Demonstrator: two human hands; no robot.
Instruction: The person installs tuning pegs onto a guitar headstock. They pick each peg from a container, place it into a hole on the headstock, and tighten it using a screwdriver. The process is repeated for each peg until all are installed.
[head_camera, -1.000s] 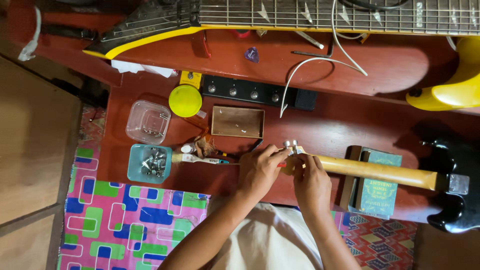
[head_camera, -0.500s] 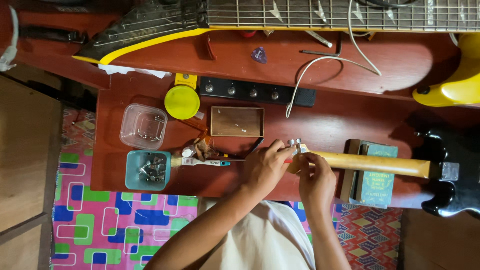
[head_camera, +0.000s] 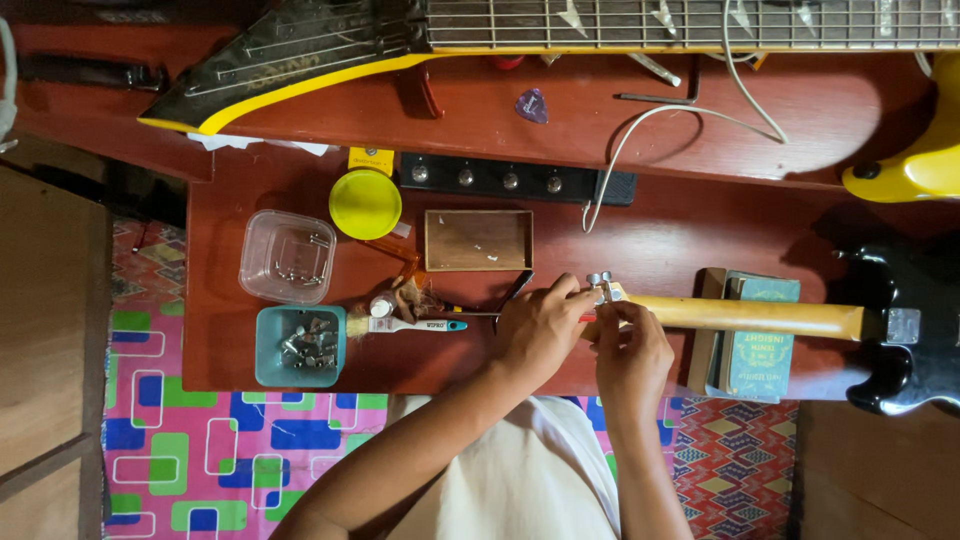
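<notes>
Both hands work at the guitar headstock (head_camera: 607, 292): the left hand (head_camera: 538, 328) grips a screwdriver (head_camera: 470, 314), and the right hand (head_camera: 632, 345) pinches a tuning peg (head_camera: 600, 281). A slipping tip could gouge the neck (head_camera: 745, 315) beside the headstock.

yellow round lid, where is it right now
In the head view the yellow round lid lies on the red table, left of centre, above the clear plastic tub and beside the black control plate.

Left of the hands sit a teal tray (head_camera: 300, 346) and clear tub (head_camera: 287, 257) holding screws. A yellow lid (head_camera: 365, 204) and wooden box (head_camera: 478, 240) lie beyond.
</notes>
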